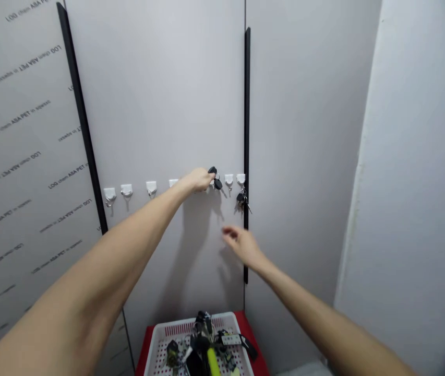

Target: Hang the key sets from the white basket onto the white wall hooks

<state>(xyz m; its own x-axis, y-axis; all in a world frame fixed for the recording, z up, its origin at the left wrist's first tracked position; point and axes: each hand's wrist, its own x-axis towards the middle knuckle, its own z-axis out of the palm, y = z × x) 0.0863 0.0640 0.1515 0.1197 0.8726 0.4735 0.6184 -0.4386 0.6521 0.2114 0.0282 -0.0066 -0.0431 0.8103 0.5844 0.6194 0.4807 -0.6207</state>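
Observation:
My left hand (200, 180) is closed on a bunch of keys (217, 183) with black heads, up by the row of white hooks on the cabinet door. It hides part of that row. Lower and to the right, my right hand (243, 244) hovers in front of the door with its fingers curled loosely; they are blurred, and I cannot make out anything in them. Another bunch of keys (241, 200) hangs from the rightmost hook (241, 179). Beside it is a hook (229, 179) with no keys on it.
Several white hooks, such as this one (109, 194), run leftward along the door. Long black handles (247, 130) edge the panels. Below, a white perforated basket (155, 342) of keys and small items stands on a red surface (251, 339). A wall (413, 183) rises at right.

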